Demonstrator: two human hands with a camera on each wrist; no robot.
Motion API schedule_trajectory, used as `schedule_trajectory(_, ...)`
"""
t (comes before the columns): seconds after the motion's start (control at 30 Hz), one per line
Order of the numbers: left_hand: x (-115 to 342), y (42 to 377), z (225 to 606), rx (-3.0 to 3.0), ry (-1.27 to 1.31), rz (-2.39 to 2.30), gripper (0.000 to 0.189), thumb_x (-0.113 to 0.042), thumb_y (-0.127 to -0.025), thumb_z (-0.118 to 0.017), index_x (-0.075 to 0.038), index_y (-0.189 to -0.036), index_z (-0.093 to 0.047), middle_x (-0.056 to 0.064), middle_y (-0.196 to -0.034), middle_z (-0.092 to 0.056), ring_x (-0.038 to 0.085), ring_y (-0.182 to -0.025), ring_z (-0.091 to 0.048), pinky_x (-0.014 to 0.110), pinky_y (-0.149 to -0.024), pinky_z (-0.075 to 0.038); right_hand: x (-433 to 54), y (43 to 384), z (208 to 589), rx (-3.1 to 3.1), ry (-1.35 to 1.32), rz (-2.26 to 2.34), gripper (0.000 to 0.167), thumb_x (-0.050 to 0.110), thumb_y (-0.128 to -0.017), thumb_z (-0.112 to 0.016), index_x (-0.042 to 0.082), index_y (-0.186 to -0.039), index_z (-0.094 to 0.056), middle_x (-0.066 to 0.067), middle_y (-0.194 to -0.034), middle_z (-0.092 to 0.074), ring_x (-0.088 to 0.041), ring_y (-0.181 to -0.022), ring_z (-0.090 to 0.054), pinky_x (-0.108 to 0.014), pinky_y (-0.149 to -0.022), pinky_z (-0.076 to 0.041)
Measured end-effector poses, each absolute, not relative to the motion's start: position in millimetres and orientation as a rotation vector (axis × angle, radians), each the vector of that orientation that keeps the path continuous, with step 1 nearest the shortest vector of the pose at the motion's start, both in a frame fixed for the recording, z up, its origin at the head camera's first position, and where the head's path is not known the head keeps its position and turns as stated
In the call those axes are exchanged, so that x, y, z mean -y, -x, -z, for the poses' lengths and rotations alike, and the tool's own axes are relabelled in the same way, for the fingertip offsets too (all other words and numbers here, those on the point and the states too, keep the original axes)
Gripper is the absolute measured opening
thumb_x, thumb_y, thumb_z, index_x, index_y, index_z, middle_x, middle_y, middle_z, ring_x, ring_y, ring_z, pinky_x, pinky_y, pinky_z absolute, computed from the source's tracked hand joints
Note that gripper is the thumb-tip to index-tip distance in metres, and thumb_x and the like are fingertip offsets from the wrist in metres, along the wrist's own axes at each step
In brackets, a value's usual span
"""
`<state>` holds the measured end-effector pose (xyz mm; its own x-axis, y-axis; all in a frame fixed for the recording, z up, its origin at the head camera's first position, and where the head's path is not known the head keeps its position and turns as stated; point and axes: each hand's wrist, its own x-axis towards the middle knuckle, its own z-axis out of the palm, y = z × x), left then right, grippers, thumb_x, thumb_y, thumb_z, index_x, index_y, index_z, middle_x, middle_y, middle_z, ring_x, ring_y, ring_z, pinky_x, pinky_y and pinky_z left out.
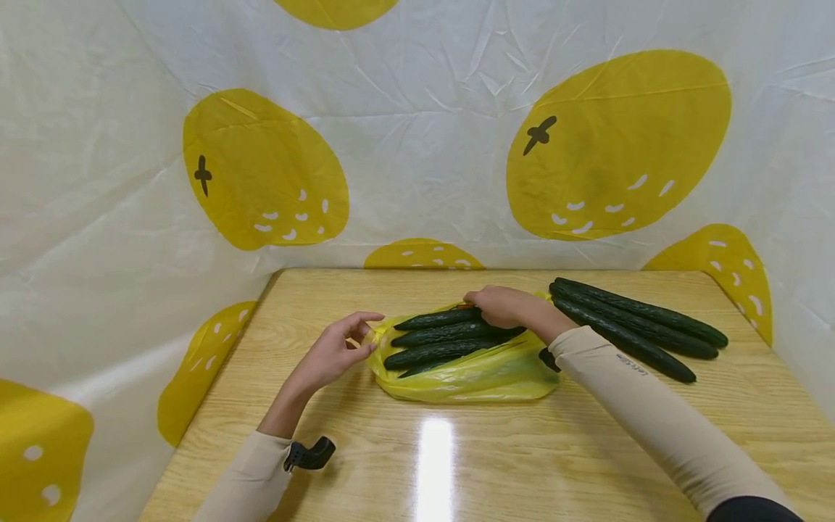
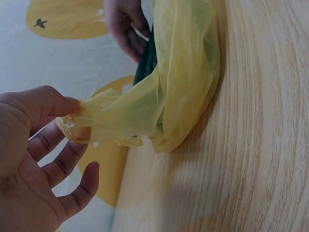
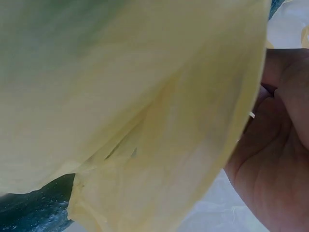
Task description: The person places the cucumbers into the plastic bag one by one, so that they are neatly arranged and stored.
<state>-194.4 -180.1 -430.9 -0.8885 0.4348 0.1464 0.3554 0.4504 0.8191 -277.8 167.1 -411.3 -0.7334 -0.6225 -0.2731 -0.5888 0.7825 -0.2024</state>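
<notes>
A yellow plastic bag (image 1: 457, 384) lies on the table, its opening facing up, with several dark green cucumbers (image 1: 446, 332) side by side in it. My left hand (image 1: 334, 351) pinches the gathered left end of the bag (image 2: 116, 113) between thumb and fingers, the little finger held apart. Over the far side of the bag, my right hand (image 1: 504, 307) bends down beside the cucumbers' tops. The bag's film (image 3: 145, 96) covers much of the right wrist view, and I cannot tell what that hand's fingers hold.
Three loose cucumbers (image 1: 636, 322) lie slanting to the right of the bag, beyond the right forearm. The wooden table (image 1: 365, 464) meets a white cloth (image 1: 417, 181) with yellow fruit prints at the back and sides. A black mount (image 1: 309, 454) sticks out from the left wrist.
</notes>
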Motion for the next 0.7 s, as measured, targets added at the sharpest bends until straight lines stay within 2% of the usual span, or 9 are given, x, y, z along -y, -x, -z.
schedule_trajectory(0.13,180,194,431,-2.606,-0.710,-1.434,0.046,-0.006,-0.095,-0.070,-0.007,-0.140,-0.059,0.009,-0.099,-0.061,0.023,-0.088,-0.057,0.033,-0.072,-0.052,-167,279,412,-2.640,0.940,0.159,0.048,-0.002,-0.101,-0.047,0.001,-0.149,-0.047,-0.020,-0.127,-0.065,-0.021,-0.089,-0.064,-0.039,-0.078,-0.049)
schedule_trajectory(0.27,179,193,431,-2.627,-0.700,-1.417,0.046,-0.002,-0.095,-0.069,-0.005,-0.140,-0.059,0.010,-0.098,-0.062,0.023,-0.088,-0.057,0.035,-0.073,-0.051,-166,279,413,-2.633,0.985,0.174,0.050,-0.006,-0.100,-0.041,0.003,-0.150,-0.047,-0.017,-0.139,-0.061,-0.028,-0.105,-0.067,-0.042,-0.090,-0.052)
schedule_trajectory(0.37,178,194,431,-2.638,-0.689,-1.403,0.046,0.002,-0.094,-0.067,-0.003,-0.140,-0.058,0.013,-0.097,-0.062,0.026,-0.088,-0.057,0.036,-0.074,-0.051,-166,280,412,-2.655,0.994,0.204,0.050,-0.006,-0.100,-0.042,0.004,-0.149,-0.049,-0.016,-0.139,-0.060,-0.035,-0.118,-0.063,-0.047,-0.098,-0.051)
schedule_trajectory(0.5,177,194,432,-2.654,-0.668,-1.400,0.047,0.004,-0.095,-0.066,-0.001,-0.140,-0.057,0.016,-0.099,-0.061,0.029,-0.090,-0.058,0.037,-0.073,-0.051,-169,280,410,-2.663,0.980,0.315,0.056,-0.008,-0.099,-0.044,0.002,-0.154,-0.041,-0.018,-0.144,-0.056,-0.037,-0.120,-0.062,-0.048,-0.098,-0.051)
schedule_trajectory(0.63,178,194,432,-2.671,-0.663,-1.416,0.048,-0.001,-0.095,-0.068,-0.006,-0.141,-0.058,0.011,-0.100,-0.062,0.026,-0.090,-0.058,0.033,-0.071,-0.051,-174,279,408,-2.627,1.003,0.431,0.060,-0.012,-0.097,-0.044,0.000,-0.155,-0.036,-0.016,-0.151,-0.051,-0.036,-0.125,-0.061,-0.048,-0.102,-0.050)
schedule_trajectory(0.7,178,194,431,-2.663,-0.673,-1.433,0.047,-0.003,-0.095,-0.069,-0.008,-0.141,-0.058,0.009,-0.099,-0.062,0.024,-0.090,-0.058,0.031,-0.070,-0.051,-176,279,408,-2.636,1.013,0.424,0.060,-0.011,-0.097,-0.045,0.000,-0.155,-0.036,-0.017,-0.150,-0.051,-0.037,-0.122,-0.062,-0.047,-0.099,-0.051)
